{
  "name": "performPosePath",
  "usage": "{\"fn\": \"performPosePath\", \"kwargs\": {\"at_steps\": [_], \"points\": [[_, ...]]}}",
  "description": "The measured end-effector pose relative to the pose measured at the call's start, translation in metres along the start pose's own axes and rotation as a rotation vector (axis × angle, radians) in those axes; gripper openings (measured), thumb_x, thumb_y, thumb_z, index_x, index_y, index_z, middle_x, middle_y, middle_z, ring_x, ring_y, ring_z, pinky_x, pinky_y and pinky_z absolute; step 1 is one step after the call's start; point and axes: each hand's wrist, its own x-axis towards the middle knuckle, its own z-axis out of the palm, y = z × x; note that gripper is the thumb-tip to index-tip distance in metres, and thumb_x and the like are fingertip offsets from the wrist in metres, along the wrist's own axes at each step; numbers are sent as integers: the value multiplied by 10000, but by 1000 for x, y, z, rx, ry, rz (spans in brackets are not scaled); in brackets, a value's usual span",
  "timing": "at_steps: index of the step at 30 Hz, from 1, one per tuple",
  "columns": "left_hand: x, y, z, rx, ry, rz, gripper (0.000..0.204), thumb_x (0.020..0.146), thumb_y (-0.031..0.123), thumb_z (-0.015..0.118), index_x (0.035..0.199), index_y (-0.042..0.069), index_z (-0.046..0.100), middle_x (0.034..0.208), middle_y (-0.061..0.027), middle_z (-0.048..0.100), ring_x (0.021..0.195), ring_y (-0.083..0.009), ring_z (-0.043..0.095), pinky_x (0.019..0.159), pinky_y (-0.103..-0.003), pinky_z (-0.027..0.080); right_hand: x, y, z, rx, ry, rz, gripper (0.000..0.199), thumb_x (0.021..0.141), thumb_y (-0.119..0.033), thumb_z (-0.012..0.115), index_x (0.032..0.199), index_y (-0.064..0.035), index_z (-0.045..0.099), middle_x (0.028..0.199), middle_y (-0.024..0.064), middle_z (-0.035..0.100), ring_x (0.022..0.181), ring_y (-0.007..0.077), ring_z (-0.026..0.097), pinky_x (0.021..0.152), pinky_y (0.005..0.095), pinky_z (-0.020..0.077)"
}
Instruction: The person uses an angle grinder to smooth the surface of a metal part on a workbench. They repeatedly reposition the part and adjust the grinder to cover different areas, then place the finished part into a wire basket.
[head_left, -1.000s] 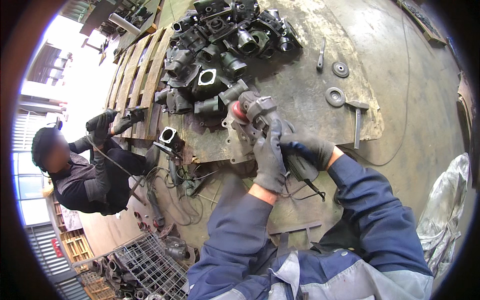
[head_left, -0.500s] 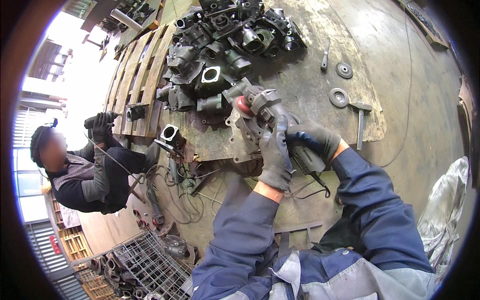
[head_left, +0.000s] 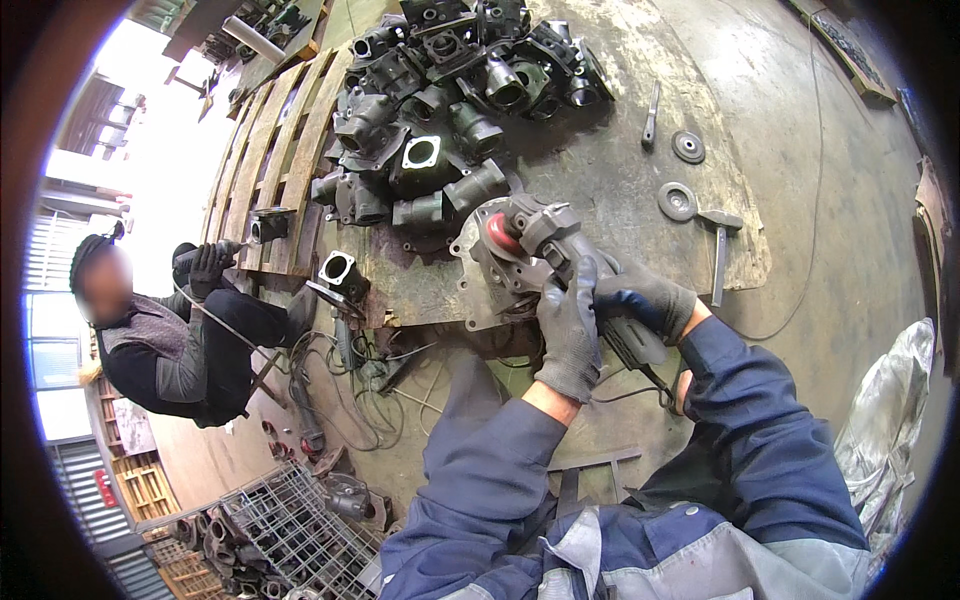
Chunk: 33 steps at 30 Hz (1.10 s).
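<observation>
Both my hands wear dark work gloves and grip an angle grinder (head_left: 552, 230). My left hand (head_left: 570, 330) is closed on its near side; my right hand (head_left: 648, 296) wraps its rear body, where the cord leaves. The grinder's red disc (head_left: 503, 236) lies over a grey flanged metal casting (head_left: 473, 285) with holes round its rim, at the near edge of a worn board (head_left: 640, 215). Whether the disc touches the casting I cannot tell. Part of the casting is hidden under the grinder.
Dark castings (head_left: 425, 105) pile up beyond the grinder. A hammer (head_left: 720, 255), two round discs (head_left: 678, 200) and a flat-handled tool (head_left: 651, 118) lie at right. Leftward, another person (head_left: 150, 340) crouches with a power tool beside a pallet (head_left: 265, 150). Cables (head_left: 365, 405) tangle on the floor.
The grinder and both my hands have shifted right and slightly down, baring more of the casting's round face. The other person's head and hands have moved a little.
</observation>
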Motion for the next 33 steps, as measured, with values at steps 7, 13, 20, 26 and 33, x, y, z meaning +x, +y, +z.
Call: {"fn": "performPosePath", "kwargs": {"at_steps": [7,13,20,26,33], "points": [[23,13,-4,18,-51,57,368,1082,327,675,1251,1,682,1120,-64,715,996,-156,677,891,-313,550,22,12,-11,-61,-10,-43,478,909,-252,726,1315,-11,650,1029,61,703,896,148,654,803,334,577],[44,12,-8,-10,-133,-7,387,1091,355,647,1256,8,692,1120,-71,724,916,-145,692,820,-293,568,43,29,-15,-50,65,3,416,954,-302,721,1252,-12,698,1010,99,728,850,175,699,787,354,593],[51,-18,-7,-64,-123,-12,392,1075,308,694,1319,6,646,1109,-65,716,940,-150,692,837,-303,571,28,45,-27,-143,85,-56,377,1101,-301,568,1338,-38,699,1175,93,745,1021,157,705,960,340,583],[36,-19,-2,119,-136,53,469,1077,408,672,1304,-2,658,1084,-62,694,946,-137,676,835,-312,562,20,79,-34,23,74,-68,276,1094,-236,540,1228,-82,725,1044,90,738,935,196,724,851,358,610],[0,-9,2,220,-113,-52,459,1052,376,717,1324,16,630,1115,-51,695,943,-122,632,826,-304,537,-4,92,-41,-506,85,-423,255,1082,-187,545,1232,-61,708,1038,105,746,957,224,715,873,391,593]]}}
